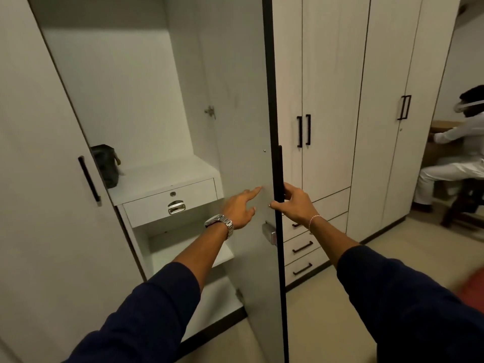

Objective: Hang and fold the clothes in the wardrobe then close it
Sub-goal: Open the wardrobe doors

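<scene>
at the open door (243, 127) edge, right hand (296, 205) grips it; left hand (239, 208), fingers loose, points at its inner face; bag (106, 163) at 9 o'clock.

Matt pale wood-grain door (243, 106) with glossy black edge; shiny metal drawer pull (176, 207); polished metal watch (221, 223); dark cloth sleeves (146, 305).

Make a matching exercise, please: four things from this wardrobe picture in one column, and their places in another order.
1. dark bag
2. metal drawer handle
3. left hand
4. right hand

A. on the door's black edge
B. on the shelf above the drawer
C. on the small drawer's front
D. against the door's inner face

Pairs: 1-B, 2-C, 3-D, 4-A
</scene>
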